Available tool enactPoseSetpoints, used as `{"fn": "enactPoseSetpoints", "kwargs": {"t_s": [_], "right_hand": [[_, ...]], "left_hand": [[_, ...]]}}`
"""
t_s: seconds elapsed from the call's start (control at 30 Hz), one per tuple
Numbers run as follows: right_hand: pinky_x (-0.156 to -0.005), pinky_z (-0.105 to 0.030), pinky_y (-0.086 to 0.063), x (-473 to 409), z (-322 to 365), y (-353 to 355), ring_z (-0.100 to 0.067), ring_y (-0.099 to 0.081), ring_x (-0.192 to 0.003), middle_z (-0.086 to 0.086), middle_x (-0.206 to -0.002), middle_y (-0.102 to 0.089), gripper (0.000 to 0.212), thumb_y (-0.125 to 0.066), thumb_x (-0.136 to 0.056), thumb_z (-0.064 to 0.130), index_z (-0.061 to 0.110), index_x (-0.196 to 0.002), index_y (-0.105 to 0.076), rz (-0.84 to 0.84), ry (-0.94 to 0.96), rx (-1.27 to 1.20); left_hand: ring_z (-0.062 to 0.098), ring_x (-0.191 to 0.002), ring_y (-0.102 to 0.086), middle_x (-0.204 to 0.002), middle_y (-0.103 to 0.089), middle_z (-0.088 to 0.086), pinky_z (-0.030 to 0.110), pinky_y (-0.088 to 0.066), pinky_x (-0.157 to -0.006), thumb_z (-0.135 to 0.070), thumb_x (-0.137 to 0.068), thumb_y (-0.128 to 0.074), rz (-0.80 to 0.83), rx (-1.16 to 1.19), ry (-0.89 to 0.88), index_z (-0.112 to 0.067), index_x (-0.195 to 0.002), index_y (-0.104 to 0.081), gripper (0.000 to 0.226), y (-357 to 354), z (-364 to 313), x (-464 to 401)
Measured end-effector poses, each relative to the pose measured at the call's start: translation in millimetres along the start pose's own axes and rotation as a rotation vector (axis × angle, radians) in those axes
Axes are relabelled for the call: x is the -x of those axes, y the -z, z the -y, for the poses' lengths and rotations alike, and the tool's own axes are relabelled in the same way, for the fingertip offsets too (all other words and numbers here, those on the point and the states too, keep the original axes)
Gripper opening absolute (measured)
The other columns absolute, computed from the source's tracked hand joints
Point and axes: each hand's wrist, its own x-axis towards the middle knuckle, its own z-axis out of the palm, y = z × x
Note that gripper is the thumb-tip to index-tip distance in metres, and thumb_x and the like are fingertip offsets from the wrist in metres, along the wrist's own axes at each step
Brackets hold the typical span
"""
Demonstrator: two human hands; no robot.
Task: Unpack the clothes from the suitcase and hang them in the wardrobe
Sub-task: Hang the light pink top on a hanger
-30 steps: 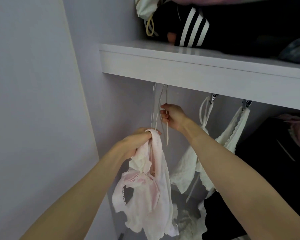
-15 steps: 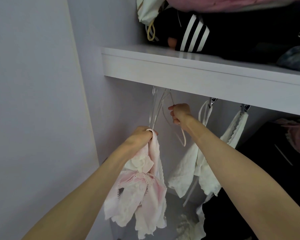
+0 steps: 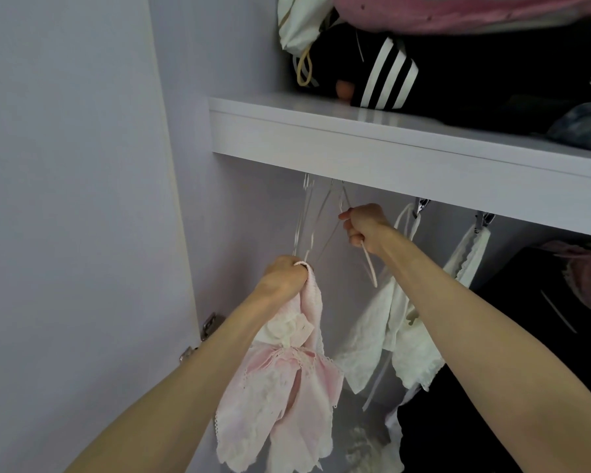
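- The pink garment (image 3: 289, 380) hangs below the shelf (image 3: 389, 155), bunched at its top in the left hand (image 3: 282, 276), whose fingers curl round it.
- The right hand (image 3: 364, 227), just under the shelf, grips a pale hanger (image 3: 367, 259).
- The garment looks light, limp and lacy — probably easy to snag; best held by its top edge.
- No readable writing — only white stripes on dark clothing (image 3: 386, 75) above the shelf.

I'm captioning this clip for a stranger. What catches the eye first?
Two bare arms reach into a wardrobe: the left hand grips a pink lace garment, and the right hand holds a pale hanger beneath the white shelf. White garments hang just right of them.
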Motion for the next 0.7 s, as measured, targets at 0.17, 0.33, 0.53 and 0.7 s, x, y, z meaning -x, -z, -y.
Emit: {"fn": "enactPoseSetpoints", "kwargs": {"t_s": [0.17, 0.33, 0.53, 0.7], "right_hand": [[-0.033, -0.014, -0.013, 4.4, -1.4, 4.3, -0.006, -0.02, -0.026, -0.004, -0.058, -0.034, 0.033, -0.02, -0.093, -0.006, 0.003, -0.077, -0.048, 0.063, -0.043, -0.069], [-0.03, -0.013, -0.013, 10.6, 0.1, 11.6, -0.005, -0.018, -0.024, -0.002, -0.056, -0.03, 0.035, -0.019, -0.093, -0.007, 0.001, -0.08, -0.05, 0.105, -0.074, -0.167], [-0.031, -0.012, -0.012, 10.8, -6.2, 10.9, -0.004, -0.017, -0.025, 0.003, -0.039, -0.03, 0.036, -0.019, -0.094, -0.004, 0.003, -0.078, -0.05, 0.093, -0.068, -0.281], [-0.033, -0.012, -0.013, 15.1, -5.4, 5.7, -0.005, -0.018, -0.027, 0.001, -0.051, -0.028, 0.034, -0.021, -0.094, -0.003, 0.007, -0.086, -0.053, 0.094, 0.031, -0.332]], "left_hand": [[0.026, -0.091, -0.062, -0.089, -0.065, 0.006, 0.035, -0.049, -0.087, -0.006, -0.082, -0.042, -0.033, 0.0, -0.046, -0.017, -0.08, -0.064, 0.024, 10.8, 2.5, 4.5], [0.019, -0.072, -0.053, -0.077, -0.059, 0.003, 0.03, -0.041, -0.067, -0.012, -0.079, -0.046, -0.076, -0.024, -0.213, -0.005, -0.09, -0.069, 0.026, 22.4, 4.3, 13.8], [0.017, -0.086, -0.057, -0.094, -0.064, 0.004, 0.029, -0.044, -0.079, -0.008, -0.088, -0.04, -0.016, -0.001, -0.321, -0.009, -0.101, -0.067, 0.029, 14.0, -5.4, 22.6], [0.014, -0.094, -0.053, -0.104, -0.057, -0.004, 0.025, -0.041, -0.073, -0.011, -0.091, -0.04, 0.058, -0.1, -0.34, -0.019, -0.114, -0.057, 0.029, 7.3, 2.7, 21.1]]}}
